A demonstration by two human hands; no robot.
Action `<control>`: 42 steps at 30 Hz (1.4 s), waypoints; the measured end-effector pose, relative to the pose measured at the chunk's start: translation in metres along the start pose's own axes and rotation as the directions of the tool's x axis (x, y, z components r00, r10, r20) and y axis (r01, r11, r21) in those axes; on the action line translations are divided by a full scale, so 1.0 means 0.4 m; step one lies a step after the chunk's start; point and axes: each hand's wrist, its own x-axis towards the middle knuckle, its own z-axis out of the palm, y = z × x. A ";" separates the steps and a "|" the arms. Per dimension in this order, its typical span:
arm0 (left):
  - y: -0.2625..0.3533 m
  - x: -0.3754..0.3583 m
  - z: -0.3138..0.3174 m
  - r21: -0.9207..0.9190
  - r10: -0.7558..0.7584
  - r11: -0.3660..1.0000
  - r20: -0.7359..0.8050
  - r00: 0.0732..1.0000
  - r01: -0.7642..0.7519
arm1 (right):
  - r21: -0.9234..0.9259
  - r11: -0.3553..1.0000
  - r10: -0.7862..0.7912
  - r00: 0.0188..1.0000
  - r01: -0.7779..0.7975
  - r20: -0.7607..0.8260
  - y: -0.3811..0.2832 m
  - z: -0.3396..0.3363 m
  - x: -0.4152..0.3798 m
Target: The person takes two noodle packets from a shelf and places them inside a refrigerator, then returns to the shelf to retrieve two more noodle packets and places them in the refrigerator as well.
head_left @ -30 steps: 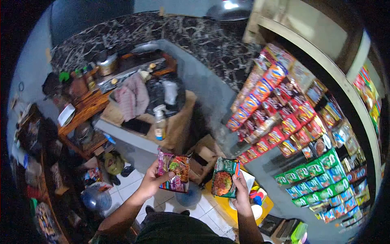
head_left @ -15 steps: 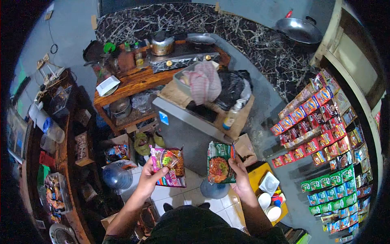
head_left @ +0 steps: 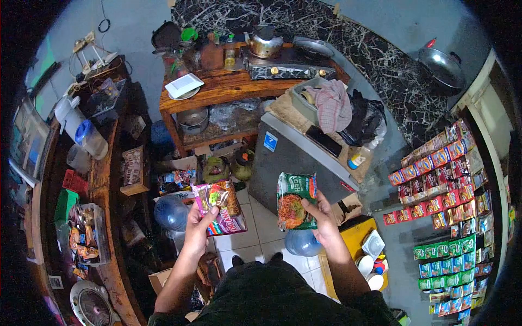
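Held low at centre left, a pink and purple noodle packet [head_left: 223, 209] is pinched in my left hand [head_left: 200, 224], with the thumb across its front. My right hand [head_left: 323, 220] grips the right edge of a green noodle packet [head_left: 296, 202] whose front pictures a noodle dish. The two packets are apart, both facing up toward the camera. Beyond them stands a grey fridge [head_left: 283, 163], its top bearing a cloth [head_left: 333, 106], a black plastic bag and a bottle.
A wooden table [head_left: 217, 89] with a stove [head_left: 288, 70] and kettle [head_left: 265, 44] stands behind. Wooden shelves [head_left: 106, 190] line the left. Sachet strips [head_left: 435, 185] hang at right. Blue water jugs [head_left: 171, 212] and a yellow surface [head_left: 353, 244] with bowls are nearby.
The view has turned left, so the room's contents sit farther right. The pink packet in my left hand has tilted and moved slightly up. Both hands keep their packets.
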 end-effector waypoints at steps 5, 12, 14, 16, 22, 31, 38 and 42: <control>0.011 -0.014 -0.034 -0.023 -0.035 0.999 -0.052 0.998 0.034 | -0.030 0.999 0.016 1.000 -0.017 -0.001 0.011 0.025 0.030; 0.002 -0.002 -0.056 -0.030 -0.112 0.994 -0.127 0.986 0.109 | -0.063 0.998 0.031 0.999 -0.031 0.009 0.027 0.025 0.086; 0.004 0.023 -0.036 -0.030 -0.122 0.992 -0.104 0.987 0.120 | -0.062 0.998 0.033 0.999 -0.032 0.013 0.030 0.015 0.099; -0.004 0.057 -0.018 -0.028 -0.123 0.992 -0.085 0.989 0.121 | -0.072 0.997 0.041 0.999 -0.043 -0.023 0.030 -0.003 0.117; -0.043 0.174 0.054 0.026 -0.115 0.993 -0.051 0.992 0.117 | -0.026 0.997 0.068 0.996 -0.069 -0.057 0.013 -0.084 0.203; -0.074 0.338 0.152 0.135 -0.059 0.989 -0.021 0.998 0.062 | -0.010 0.991 0.136 0.990 -0.137 -0.040 -0.015 -0.159 0.374; -0.114 0.419 0.134 0.022 -0.168 0.985 -0.054 0.984 0.169 | -0.051 0.992 0.118 0.992 -0.120 -0.046 0.001 -0.161 0.466; -0.109 0.492 0.122 0.038 -0.175 0.984 0.005 0.985 0.174 | -0.069 0.994 0.072 0.991 -0.080 -0.110 0.023 -0.144 0.494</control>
